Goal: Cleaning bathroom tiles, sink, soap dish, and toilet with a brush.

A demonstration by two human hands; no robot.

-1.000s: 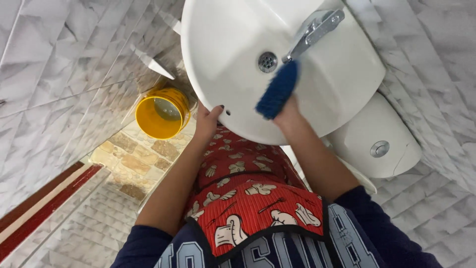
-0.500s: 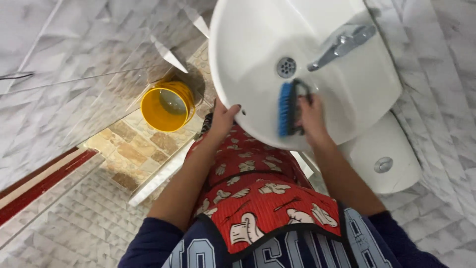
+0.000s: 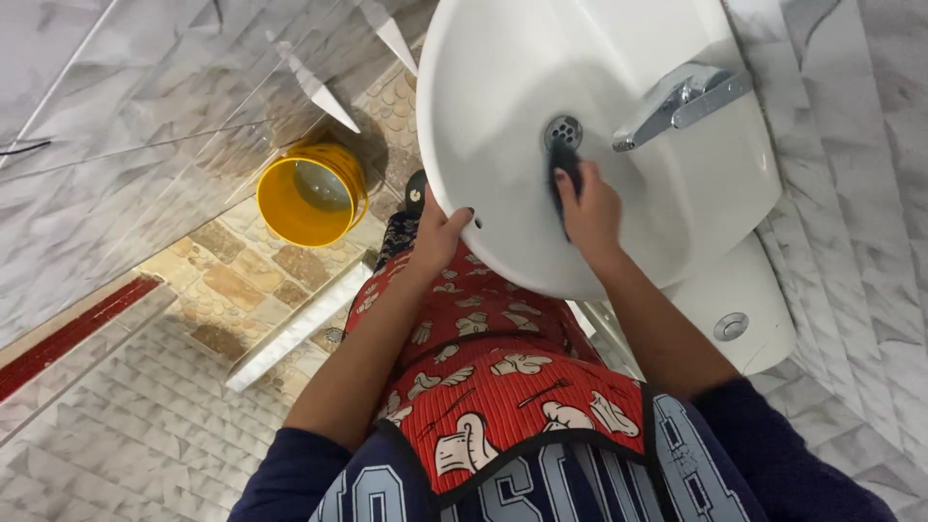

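A white round washbasin (image 3: pixel 493 106) fills the upper middle of the head view, with a metal drain (image 3: pixel 563 130) at its centre and a chrome tap (image 3: pixel 680 101) to the right. My right hand (image 3: pixel 590 213) is inside the bowl, closed on a dark-backed scrub brush (image 3: pixel 564 170) pressed bristles-down just below the drain. My left hand (image 3: pixel 440 237) grips the basin's near rim, thumb over the edge.
A yellow bucket (image 3: pixel 309 196) holding water stands on the stone-patterned floor to the left. A white toilet cistern (image 3: pixel 735 309) with a round flush button sits right of the basin. Grey marble tiles cover the walls and floor.
My right hand has turned the brush from blue bristles showing to bristles down, and pushed it up the bowl to the drain. My left hand has stayed on the rim.
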